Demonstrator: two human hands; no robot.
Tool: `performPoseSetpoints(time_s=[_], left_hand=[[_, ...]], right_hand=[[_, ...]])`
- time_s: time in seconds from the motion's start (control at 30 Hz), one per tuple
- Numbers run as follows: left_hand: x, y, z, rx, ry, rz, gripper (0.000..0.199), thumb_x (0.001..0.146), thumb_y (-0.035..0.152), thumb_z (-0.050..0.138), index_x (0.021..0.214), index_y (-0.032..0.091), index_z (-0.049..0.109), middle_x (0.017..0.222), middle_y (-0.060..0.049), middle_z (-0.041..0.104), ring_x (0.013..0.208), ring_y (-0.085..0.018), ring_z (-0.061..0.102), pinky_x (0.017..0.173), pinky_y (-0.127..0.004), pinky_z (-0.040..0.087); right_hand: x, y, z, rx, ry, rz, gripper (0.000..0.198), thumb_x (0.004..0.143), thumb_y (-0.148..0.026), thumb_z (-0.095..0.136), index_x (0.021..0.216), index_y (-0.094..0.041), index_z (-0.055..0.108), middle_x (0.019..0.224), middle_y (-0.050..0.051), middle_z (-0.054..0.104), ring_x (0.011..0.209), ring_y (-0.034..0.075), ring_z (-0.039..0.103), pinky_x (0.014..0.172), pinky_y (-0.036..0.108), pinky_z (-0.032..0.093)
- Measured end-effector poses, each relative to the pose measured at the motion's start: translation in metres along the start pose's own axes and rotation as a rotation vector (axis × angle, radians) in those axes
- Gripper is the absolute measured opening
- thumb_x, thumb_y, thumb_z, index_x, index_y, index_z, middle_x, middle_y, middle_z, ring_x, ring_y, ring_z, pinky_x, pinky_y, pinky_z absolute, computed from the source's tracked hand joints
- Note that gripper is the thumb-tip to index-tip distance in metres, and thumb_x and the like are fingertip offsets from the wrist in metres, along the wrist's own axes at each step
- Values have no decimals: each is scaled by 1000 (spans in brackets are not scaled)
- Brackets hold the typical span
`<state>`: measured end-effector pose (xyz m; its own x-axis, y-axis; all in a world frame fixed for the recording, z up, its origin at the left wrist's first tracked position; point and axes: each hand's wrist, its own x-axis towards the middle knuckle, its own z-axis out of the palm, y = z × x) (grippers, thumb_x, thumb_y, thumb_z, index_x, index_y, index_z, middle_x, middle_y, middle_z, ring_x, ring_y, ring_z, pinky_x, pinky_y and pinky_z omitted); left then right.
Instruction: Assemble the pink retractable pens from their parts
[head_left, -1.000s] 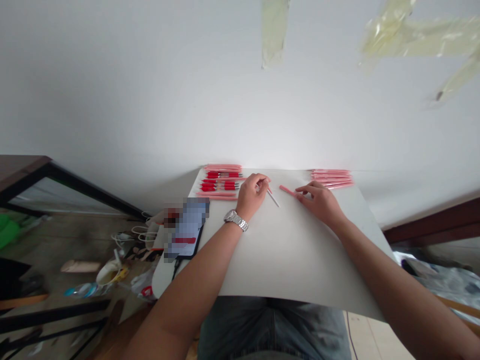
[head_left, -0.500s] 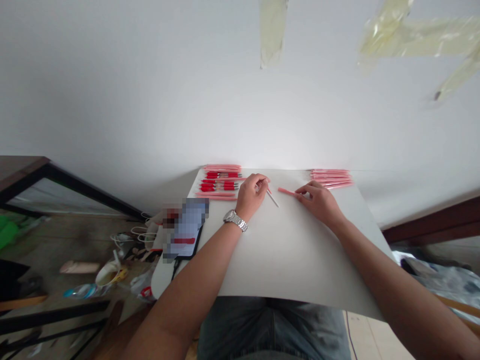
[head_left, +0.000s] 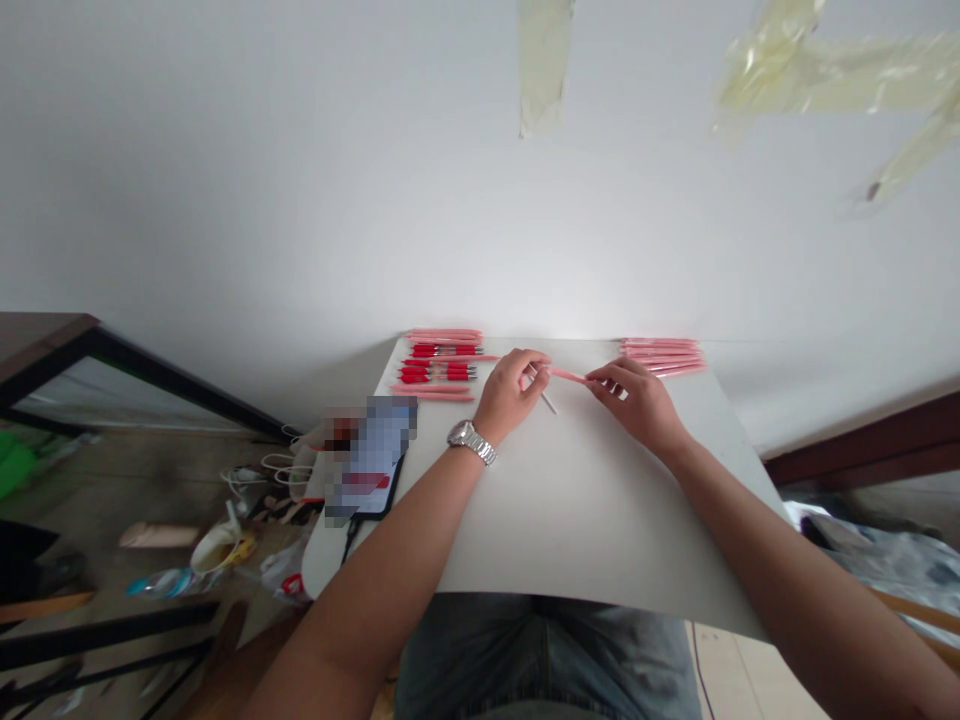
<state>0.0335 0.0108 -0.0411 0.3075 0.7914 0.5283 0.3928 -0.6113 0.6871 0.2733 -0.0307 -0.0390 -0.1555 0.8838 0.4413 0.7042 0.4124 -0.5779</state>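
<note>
My left hand point(head_left: 517, 385), with a steel watch on its wrist, has its fingers pinched at the left end of a slim pink stick point(head_left: 568, 376). The stick's other end is between the thumb and fingers of my right hand point(head_left: 628, 395). Below my left fingertips a thin white stick point(head_left: 551, 404) slants down; whether the hand grips it I cannot tell. To the left, several red pens point(head_left: 439, 372) lie in a row, with pink sticks point(head_left: 433, 393) in front of and behind them. Beyond my right hand sits a pile of similar pink sticks point(head_left: 660, 352).
The white table point(head_left: 570, 510) stands against a wall with tape on it. A phone point(head_left: 373, 460), partly blurred out, lies at the left edge with a cable. Left on the floor are a cup point(head_left: 215, 548), a bottle point(head_left: 161, 582) and cords.
My left hand has shifted slightly right, and the pink stick in my right hand has moved a little left and up. Its left end now meets my left fingertips; before there was a gap.
</note>
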Motion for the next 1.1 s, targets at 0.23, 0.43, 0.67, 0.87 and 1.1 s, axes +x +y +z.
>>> performPoseSetpoints(time_s=[0.23,0.43,0.67,0.87,1.1], left_hand=[[0,2,-1,-25,-30,12,13,100,28,57,106,22,67,102,-5,70,92,-17,64,86,-31,53],[0,1,-1,-19,-37,22,14,101,28,56,107,21,67,102,-5,68,91,-16,63,85,-30,52],[1,5,-3,-21,-52,42,16,103,31,54,105,21,66,100,-5,69,92,-16,64,85,-30,52],[1,6,-3,-28,-87,66,16,103,31,54,104,20,66,100,-5,68,93,-16,65,85,-29,52],[0,6,-2,-25,-99,76,16,103,31,54,104,21,65,101,-5,68,93,-16,65,86,-30,53]], right_hand=[[0,-1,-1,12,9,-31,29,100,-44,57,104,-22,76,96,8,67,71,16,64,70,34,54],[-1,1,1,22,14,-70,24,100,-41,60,105,-23,75,99,7,67,73,16,66,69,33,56],[-1,-8,-1,8,19,-86,22,100,-38,59,107,-23,73,94,7,69,79,19,67,71,34,57],[-2,-8,0,23,-36,-116,25,100,-40,59,112,-24,74,95,7,73,81,20,68,69,34,56],[-2,-6,1,43,-67,-129,25,101,-41,59,108,-24,75,96,7,73,80,19,67,69,34,55]])
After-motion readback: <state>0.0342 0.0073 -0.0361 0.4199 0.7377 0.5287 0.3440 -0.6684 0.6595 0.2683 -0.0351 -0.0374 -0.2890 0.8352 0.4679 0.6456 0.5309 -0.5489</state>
